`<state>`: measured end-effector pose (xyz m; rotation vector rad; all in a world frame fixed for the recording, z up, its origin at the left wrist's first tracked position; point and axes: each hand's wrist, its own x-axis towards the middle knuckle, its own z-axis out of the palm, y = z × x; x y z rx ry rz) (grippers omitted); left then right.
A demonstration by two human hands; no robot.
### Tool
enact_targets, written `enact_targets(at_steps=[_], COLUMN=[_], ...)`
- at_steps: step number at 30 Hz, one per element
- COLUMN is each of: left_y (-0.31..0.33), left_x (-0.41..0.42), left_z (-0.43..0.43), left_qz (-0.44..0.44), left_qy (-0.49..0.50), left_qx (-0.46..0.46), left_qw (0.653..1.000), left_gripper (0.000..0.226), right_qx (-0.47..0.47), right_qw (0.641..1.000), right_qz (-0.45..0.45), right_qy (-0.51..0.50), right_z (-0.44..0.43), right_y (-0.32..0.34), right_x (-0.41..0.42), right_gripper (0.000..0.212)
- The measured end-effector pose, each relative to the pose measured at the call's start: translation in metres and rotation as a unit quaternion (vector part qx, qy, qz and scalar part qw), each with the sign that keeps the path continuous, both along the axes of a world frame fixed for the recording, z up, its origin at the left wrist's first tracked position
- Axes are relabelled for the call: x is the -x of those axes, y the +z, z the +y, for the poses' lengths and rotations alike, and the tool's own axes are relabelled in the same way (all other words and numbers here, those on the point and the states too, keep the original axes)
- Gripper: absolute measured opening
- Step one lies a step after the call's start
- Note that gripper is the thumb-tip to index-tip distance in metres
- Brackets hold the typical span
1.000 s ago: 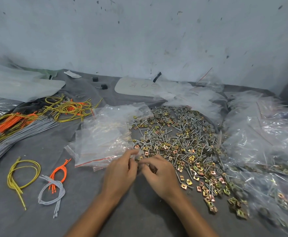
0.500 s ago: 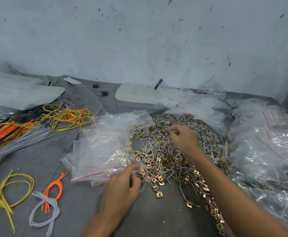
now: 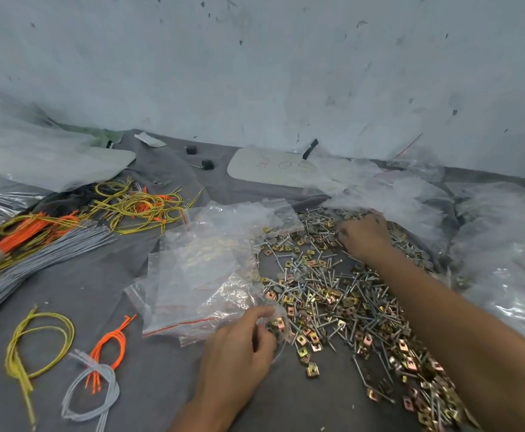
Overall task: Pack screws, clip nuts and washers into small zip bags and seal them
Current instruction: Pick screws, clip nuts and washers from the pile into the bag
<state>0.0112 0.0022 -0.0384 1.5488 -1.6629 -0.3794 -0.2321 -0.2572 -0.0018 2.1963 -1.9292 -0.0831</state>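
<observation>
Now the left hand [image 3: 239, 341] pinches a small zip bag [image 3: 279, 325] at the near edge of the pile of screws, clip nuts and washers [image 3: 323, 294]. The right hand [image 3: 364, 236] lies at 1 o'clock from the bag, fingers bent into the far pile; if it grips something, I cannot tell. Its catch must return toward 7 o'clock, I judge.

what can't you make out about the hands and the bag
Head view, the only one:
Whether the right hand holds anything: its fingers are hidden in the screw pile.
The count inside the small zip bag: left hand and crumpled plastic cover it.
Writing on the white card: faint, too small.
</observation>
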Motion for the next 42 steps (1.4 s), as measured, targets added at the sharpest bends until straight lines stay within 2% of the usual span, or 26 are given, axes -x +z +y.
enact_targets(at_steps=[4,8,12,14,18,22,25,27,32,34,39,42], left_y=[0.000,0.000,0.002,0.003,0.003,0.001,0.001,0.000,0.000,0.000,0.001,0.001], left_x=[0.000,0.001,0.002,0.002,0.002,0.002,0.002,0.002,0.002,0.003,0.005,0.006], left_z=[0.001,0.000,0.000,0.001,0.001,0.000,0.001,0.001,0.003,0.004,0.004,0.007], left_qz=[-0.011,-0.007,-0.005,-0.004,0.004,0.011,0.004,-0.003,0.004,0.013,0.043,0.013], left_qy=[0.010,0.023,0.023,0.020,0.014,0.009,0.004,0.004,-0.001,0.000,0.000,-0.008], left_qx=[-0.002,-0.004,-0.019,-0.020,-0.017,-0.006,0.007,0.013,0.029,0.036,0.052,0.079], left_qw=[1.000,1.000,1.000,1.000,1.000,1.000,1.000,1.000,1.000,0.999,0.998,0.997], left_gripper=[0.026,0.027,0.028,0.029,0.028,0.032,0.031,0.030,0.029,0.028,0.027,0.027], right_qx=[-0.018,-0.027,-0.036,-0.037,-0.096,-0.110,-0.095,-0.067,0.024,0.046,0.058,0.045], right_qw=[0.993,0.983,0.953,0.923,0.816,0.734,0.705,0.722,0.834,0.863,0.886,0.879], right_qz=[-0.117,-0.180,-0.301,-0.382,-0.570,-0.669,-0.701,-0.686,-0.539,-0.487,-0.437,-0.450], right_qy=[-0.011,0.003,0.009,0.002,0.020,0.044,0.041,0.059,0.112,0.123,0.140,0.152], right_z=[0.015,0.035,0.070,0.098,0.171,0.236,0.258,0.262,0.262,0.262,0.262,0.265], right_y=[0.005,0.009,0.015,0.020,0.017,-0.006,-0.020,-0.023,-0.025,-0.026,-0.029,-0.030], right_x=[0.008,0.014,0.014,0.011,-0.001,-0.023,-0.045,-0.060,-0.086,-0.090,-0.104,-0.105], right_gripper=[0.025,0.028,0.029,0.025,0.020,0.020,0.017,0.015,0.017,0.019,0.020,0.023])
